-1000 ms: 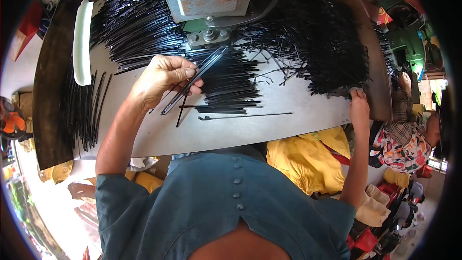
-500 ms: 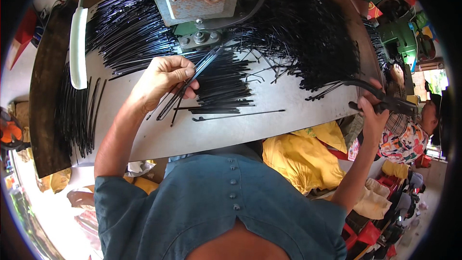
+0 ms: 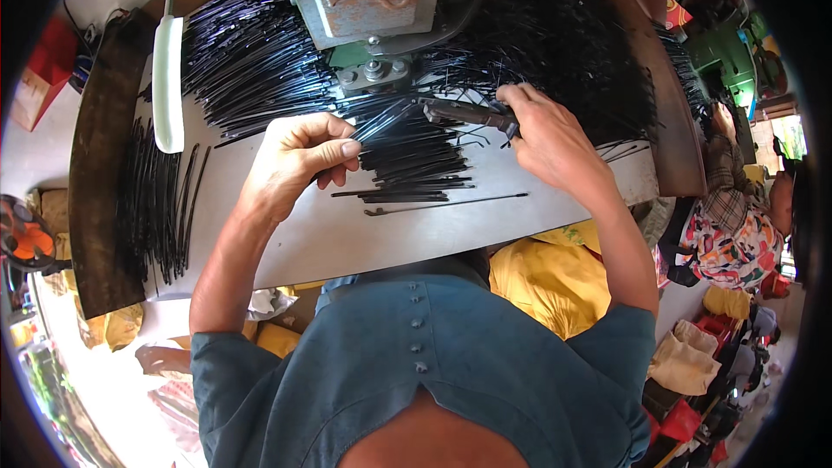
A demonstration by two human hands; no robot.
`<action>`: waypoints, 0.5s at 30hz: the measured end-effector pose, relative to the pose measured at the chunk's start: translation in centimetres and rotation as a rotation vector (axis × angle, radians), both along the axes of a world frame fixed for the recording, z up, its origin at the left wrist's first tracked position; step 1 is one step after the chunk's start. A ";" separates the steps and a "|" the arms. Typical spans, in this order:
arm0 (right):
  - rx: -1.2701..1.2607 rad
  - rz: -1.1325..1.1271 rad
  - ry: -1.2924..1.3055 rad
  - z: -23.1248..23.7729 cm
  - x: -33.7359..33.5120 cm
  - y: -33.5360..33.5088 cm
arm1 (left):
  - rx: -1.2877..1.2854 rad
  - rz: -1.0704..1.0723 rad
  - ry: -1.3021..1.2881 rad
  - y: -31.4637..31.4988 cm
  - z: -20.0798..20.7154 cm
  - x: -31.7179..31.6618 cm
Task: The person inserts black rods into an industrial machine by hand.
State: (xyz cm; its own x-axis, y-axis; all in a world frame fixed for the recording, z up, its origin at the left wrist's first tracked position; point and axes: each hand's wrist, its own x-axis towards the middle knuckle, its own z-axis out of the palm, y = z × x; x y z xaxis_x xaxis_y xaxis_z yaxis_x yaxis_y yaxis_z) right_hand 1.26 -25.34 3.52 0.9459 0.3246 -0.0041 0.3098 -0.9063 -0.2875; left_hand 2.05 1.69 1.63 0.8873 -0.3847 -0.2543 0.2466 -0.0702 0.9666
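Note:
My left hand (image 3: 303,156) pinches a small bunch of thin metal rods (image 3: 381,121) between thumb and fingers. They slant up to the right, their tips below the machine's bolted plate. My right hand (image 3: 555,134) is wrapped round a pair of dark pliers (image 3: 468,113), whose jaws point left at the tips of that bunch. Whether the jaws grip a rod is too small to tell. Beneath both hands lies a stack of similar black rods (image 3: 416,165) on the pale metal tabletop (image 3: 312,251). One single rod (image 3: 451,205) lies apart, nearer me.
A grey machine head (image 3: 373,0) stands at the back centre, its bolted plate (image 3: 374,72) low over the table. Black rods heap up at left (image 3: 251,61) and right (image 3: 563,61). A white lamp (image 3: 169,87) hangs at left. Another person (image 3: 732,217) sits at far right.
My right hand has swung in from the table's right edge with the pliers, to the tips of the rods in my left hand. The left hand keeps its pinch; the view has shifted slightly.

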 end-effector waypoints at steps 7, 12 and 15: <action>-0.067 0.068 -0.162 0.2 0.6 1.3 | 0.048 0.005 -0.092 0.5 -0.1 -0.2; -0.104 0.103 -0.320 0.1 0.6 1.6 | 0.087 0.002 -0.166 0.1 -0.1 -0.3; -0.148 0.117 -0.356 -0.1 0.6 1.7 | 0.075 0.010 -0.156 0.1 -0.2 -0.3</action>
